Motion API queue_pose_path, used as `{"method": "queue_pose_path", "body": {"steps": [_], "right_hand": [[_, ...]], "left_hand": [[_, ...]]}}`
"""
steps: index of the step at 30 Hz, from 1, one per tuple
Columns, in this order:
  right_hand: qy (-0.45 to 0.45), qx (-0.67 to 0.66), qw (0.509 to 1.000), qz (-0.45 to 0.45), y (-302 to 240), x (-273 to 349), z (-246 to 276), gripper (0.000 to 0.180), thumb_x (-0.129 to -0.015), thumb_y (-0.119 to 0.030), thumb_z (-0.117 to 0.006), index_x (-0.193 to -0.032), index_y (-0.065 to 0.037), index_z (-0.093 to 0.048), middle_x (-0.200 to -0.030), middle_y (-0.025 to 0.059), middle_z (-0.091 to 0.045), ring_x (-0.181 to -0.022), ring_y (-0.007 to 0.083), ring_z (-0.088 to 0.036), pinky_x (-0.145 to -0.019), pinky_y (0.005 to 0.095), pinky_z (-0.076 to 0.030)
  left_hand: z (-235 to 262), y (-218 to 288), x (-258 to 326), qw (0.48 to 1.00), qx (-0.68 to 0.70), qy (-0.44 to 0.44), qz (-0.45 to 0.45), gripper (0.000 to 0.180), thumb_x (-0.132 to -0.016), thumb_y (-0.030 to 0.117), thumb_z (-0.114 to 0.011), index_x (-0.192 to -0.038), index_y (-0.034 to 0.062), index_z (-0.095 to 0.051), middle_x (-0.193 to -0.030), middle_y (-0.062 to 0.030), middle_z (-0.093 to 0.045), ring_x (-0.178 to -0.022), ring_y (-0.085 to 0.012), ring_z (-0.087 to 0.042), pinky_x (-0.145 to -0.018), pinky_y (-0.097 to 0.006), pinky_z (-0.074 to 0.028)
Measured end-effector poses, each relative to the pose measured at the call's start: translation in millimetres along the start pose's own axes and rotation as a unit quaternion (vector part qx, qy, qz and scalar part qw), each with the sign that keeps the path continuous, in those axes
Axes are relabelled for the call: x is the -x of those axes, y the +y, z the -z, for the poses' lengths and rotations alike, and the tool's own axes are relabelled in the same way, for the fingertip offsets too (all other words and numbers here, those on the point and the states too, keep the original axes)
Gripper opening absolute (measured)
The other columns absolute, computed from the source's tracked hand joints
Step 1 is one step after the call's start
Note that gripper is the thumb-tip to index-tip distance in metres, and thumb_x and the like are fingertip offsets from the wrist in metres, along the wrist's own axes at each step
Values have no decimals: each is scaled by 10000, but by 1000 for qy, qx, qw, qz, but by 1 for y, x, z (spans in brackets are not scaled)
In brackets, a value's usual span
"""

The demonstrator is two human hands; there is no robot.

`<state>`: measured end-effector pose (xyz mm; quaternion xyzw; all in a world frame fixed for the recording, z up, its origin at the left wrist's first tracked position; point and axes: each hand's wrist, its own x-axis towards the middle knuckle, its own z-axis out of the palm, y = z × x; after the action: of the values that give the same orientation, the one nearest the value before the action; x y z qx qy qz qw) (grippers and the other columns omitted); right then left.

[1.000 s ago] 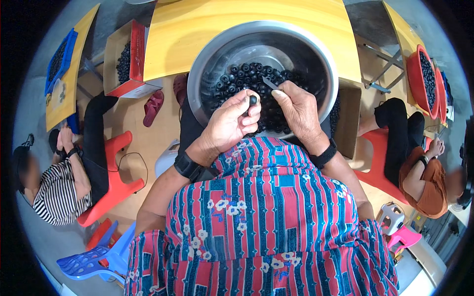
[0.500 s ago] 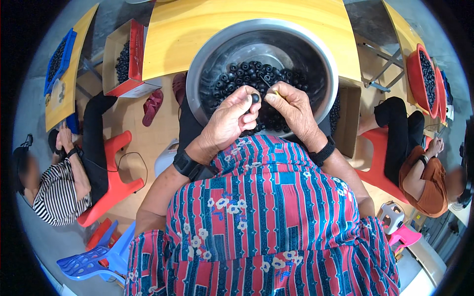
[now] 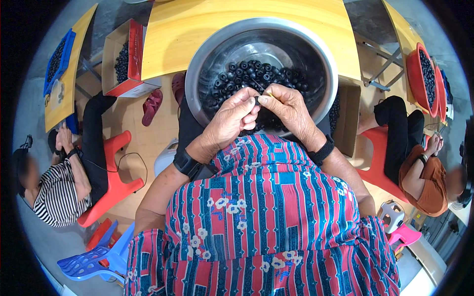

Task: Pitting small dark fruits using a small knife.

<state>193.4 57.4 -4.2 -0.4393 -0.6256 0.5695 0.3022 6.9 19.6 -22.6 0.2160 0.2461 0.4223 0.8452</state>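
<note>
Left hand (image 3: 232, 116): I see it pinching a small black ring (image 3: 251, 100).
Right hand (image 3: 289, 106): pinched on a thin yellowish pin (image 3: 269, 93), at 3 o'clock, touching.
Bowl (image 3: 197, 69): more rings, 12 o'clock.

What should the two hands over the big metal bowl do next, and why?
Probably draw the hands slightly apart, to seat the small piece on the thin yellowish stick. The left hand and right hand meet fingertip to fingertip above the metal bowl of small black rings, and the stick shows between them. Whether a ring is already on is too small to tell.
</note>
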Motion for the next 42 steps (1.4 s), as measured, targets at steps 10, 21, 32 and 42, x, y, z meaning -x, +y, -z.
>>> {"method": "queue_pose_path", "body": {"steps": [10, 21, 32, 42], "right_hand": [[-34, 0, 999, -11, -5, 3, 1, 289, -897, -264, -719, -773, -44, -577, -673, -50, -467, -680, 41, -418, -576, 240, -369], [160, 132, 978, 23, -5, -1, 7, 191, -878, -114, -668, -1022, 8, -643, -953, 145, -685, -919, 225, -668, -828, 329, -496], [158, 331, 925, 101, 4, -19, 5, 295, -809, -192, -723, -1067, -67, -656, -961, 168, -673, -895, 375, -649, -754, 430, -522], [145, 395, 905, 71, 0, -21, 0, 261, -807, -228, -726, -1013, -79, -666, -890, 152, -673, -830, 358, -657, -704, 437, -516]], "left_hand": [[4, 0, 1, 999, -36, -22, 1, 214, -1034, 287, -495, -1103, 85, -504, -849, 23, -429, -674, -52, -362, -588, -198, -324], [3, 6, 2, 998, 59, -7, -4, 190, -1042, 261, -453, -1082, 81, -499, -897, -17, -471, -688, -73, -396, -592, -206, -343], [11, 3, -1, 998, 15, 59, -26, 131, -1022, 220, -496, -1007, 92, -522, -941, -12, -493, -679, -56, -401, -546, -172, -310], [9, 4, 0, 997, -17, 80, -15, 112, -1022, 176, -493, -1044, 78, -544, -925, 16, -494, -687, -42, -413, -557, -164, -327]]}}
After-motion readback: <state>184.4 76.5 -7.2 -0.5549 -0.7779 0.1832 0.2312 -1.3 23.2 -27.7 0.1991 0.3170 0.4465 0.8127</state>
